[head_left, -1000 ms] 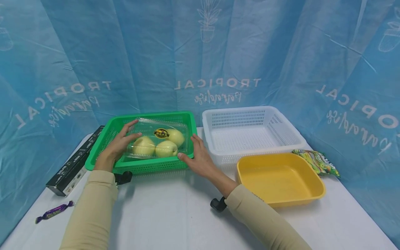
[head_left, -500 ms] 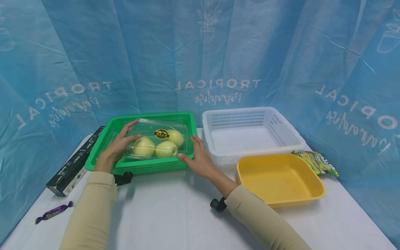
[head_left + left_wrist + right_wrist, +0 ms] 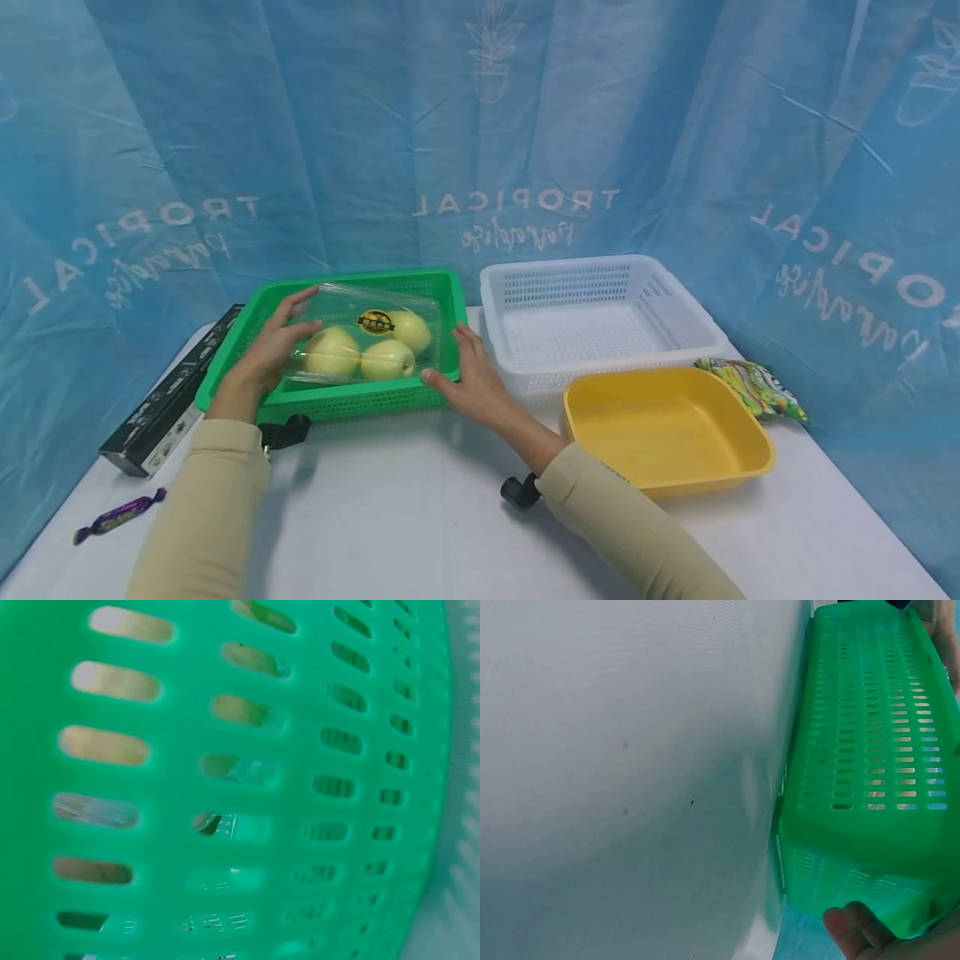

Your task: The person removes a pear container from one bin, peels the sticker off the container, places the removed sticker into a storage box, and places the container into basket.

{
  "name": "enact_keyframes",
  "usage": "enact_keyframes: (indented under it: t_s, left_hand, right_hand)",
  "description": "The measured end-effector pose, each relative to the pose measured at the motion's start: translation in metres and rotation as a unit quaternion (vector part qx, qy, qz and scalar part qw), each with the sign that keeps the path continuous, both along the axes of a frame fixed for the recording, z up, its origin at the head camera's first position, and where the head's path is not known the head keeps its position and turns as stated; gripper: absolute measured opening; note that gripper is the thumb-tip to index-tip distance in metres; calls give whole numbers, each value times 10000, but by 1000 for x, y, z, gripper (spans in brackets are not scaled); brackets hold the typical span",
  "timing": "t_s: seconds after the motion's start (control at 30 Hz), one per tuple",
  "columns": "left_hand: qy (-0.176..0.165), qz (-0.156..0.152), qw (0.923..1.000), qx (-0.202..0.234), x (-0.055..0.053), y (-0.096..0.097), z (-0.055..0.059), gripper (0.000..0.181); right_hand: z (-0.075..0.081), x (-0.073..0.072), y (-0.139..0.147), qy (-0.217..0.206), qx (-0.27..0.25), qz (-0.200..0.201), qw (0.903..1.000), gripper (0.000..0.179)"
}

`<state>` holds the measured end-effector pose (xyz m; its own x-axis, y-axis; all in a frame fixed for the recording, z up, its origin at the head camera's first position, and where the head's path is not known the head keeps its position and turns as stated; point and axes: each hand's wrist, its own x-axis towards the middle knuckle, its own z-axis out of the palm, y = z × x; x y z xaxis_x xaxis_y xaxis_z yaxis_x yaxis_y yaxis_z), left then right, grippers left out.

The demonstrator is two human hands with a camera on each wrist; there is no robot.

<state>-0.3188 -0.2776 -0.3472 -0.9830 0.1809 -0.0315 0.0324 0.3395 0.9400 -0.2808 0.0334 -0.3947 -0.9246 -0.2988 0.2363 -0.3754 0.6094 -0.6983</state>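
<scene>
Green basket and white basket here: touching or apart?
Apart: the head view shows white tablecloth between the green basket and the white basket.

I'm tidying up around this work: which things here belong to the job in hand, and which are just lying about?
Seemingly in the job, with the hands at them:
clear fruit box
green basket
left hand
right hand

Apparently just lying about:
white basket
yellow tub
wrapped candy
long black box
colourful packet
</scene>
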Motion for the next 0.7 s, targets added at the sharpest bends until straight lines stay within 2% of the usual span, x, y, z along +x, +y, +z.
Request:
enact_keyframes:
  t_s: [0.2,0.4,0.57,0.7]
  left_hand:
    - [83,165,9997,144,0,-6,4,63]
    - [164,404,9977,510,3,-9,15,63]
    - [261,697,9959,506,7,-9,26,61]
    - [365,740,9945,646,12,-10,35,61]
  right_hand:
    - [2,1,0,-33,71,-12,10000,84]
    - [4,3,0,-49,97,-7,9999,83]
    - [5,3,0,-137,52,24,9999,82]
    - [5,3,0,-155,51,20,9999,82]
